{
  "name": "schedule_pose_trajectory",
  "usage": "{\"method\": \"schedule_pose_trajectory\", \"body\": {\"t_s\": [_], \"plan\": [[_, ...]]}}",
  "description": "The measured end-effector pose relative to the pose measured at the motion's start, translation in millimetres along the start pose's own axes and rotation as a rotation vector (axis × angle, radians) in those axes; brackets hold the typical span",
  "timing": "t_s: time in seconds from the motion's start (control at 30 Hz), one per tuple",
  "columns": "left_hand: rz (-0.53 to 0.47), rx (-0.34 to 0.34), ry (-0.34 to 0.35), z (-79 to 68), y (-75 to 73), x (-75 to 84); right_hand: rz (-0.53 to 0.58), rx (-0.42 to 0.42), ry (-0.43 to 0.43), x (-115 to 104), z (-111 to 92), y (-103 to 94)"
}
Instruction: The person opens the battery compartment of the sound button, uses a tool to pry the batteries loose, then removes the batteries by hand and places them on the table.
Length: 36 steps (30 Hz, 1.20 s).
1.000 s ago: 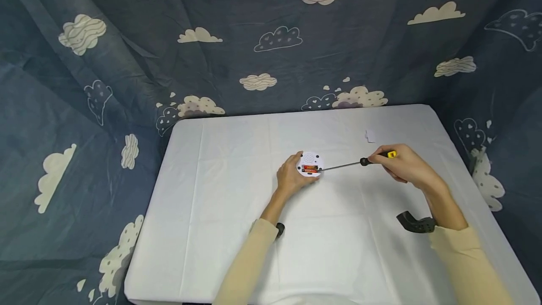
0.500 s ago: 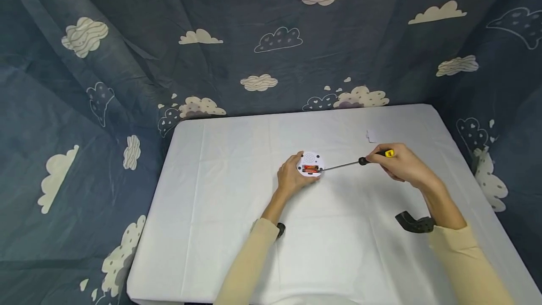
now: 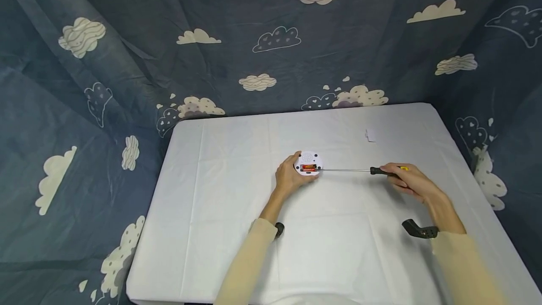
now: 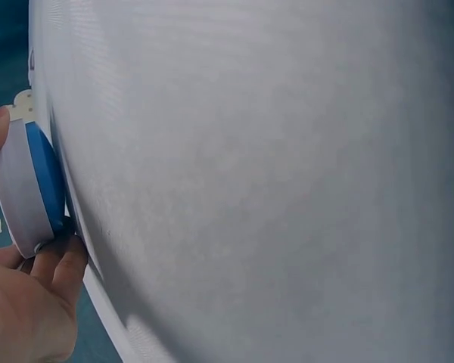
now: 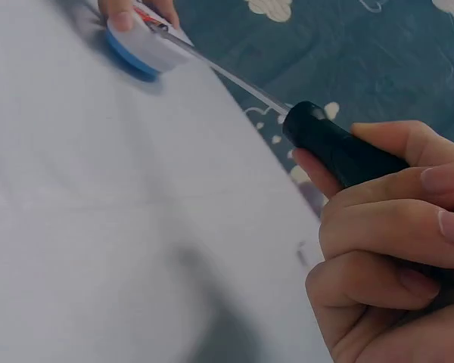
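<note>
A round white device (image 3: pixel 308 157) with a blue face underneath (image 4: pixel 47 170) lies with its perforated back up on the table. Two red batteries (image 3: pixel 308 167) show in its uncovered compartment. My left hand (image 3: pixel 290 178) grips the device around its left side, thumb at the near edge. In my right hand (image 3: pixel 412 182) is a long screwdriver (image 5: pixel 337 147) with a dark handle and a yellow mark, held nearly level. Its metal shaft (image 3: pixel 345 170) reaches left to the battery compartment, the tip at the right end of the batteries. Whether the tip touches a battery I cannot tell.
A small white piece (image 3: pixel 370 135), perhaps a cover, lies on the white-clothed table (image 3: pixel 228 192) toward the back right. A dark blue cloud-print curtain (image 3: pixel 237 22) hangs behind and at both sides. Each wrist carries a black camera mount (image 3: pixel 420 229).
My right hand has moved toward me and slightly right, so the screwdriver's handle is lower and its shaft now runs almost level. The left hand and the device have stayed in place.
</note>
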<state>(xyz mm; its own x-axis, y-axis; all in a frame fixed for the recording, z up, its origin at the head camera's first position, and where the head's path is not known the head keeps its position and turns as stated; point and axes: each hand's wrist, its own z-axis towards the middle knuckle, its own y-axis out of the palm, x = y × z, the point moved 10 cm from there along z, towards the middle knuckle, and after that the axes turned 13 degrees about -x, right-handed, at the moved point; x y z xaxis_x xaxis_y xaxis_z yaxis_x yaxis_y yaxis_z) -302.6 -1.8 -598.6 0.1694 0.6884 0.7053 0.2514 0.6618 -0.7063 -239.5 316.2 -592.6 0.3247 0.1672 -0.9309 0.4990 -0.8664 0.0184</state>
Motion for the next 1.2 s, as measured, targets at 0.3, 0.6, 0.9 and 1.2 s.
{"method": "schedule_pose_trajectory", "body": {"t_s": [0.3, 0.6, 0.9, 1.2], "plan": [[-0.029, -0.010, -0.012, 4.4, 4.2, 0.3, 0.325, -0.056, -0.027, 30.5, -5.7, 9.2], [-0.037, -0.025, -0.026, 5.7, 10.8, 0.9, 0.341, 0.058, -0.118, 27.8, -26.7, 0.0], [-0.066, -0.017, -0.036, 2.9, 10.0, 1.3, 0.257, 0.542, -0.273, 18.6, -54.8, -36.9], [-0.087, -0.017, -0.036, -1.8, 9.7, -6.9, 0.465, 1.052, -0.212, 56.1, -66.9, -50.2]]}}
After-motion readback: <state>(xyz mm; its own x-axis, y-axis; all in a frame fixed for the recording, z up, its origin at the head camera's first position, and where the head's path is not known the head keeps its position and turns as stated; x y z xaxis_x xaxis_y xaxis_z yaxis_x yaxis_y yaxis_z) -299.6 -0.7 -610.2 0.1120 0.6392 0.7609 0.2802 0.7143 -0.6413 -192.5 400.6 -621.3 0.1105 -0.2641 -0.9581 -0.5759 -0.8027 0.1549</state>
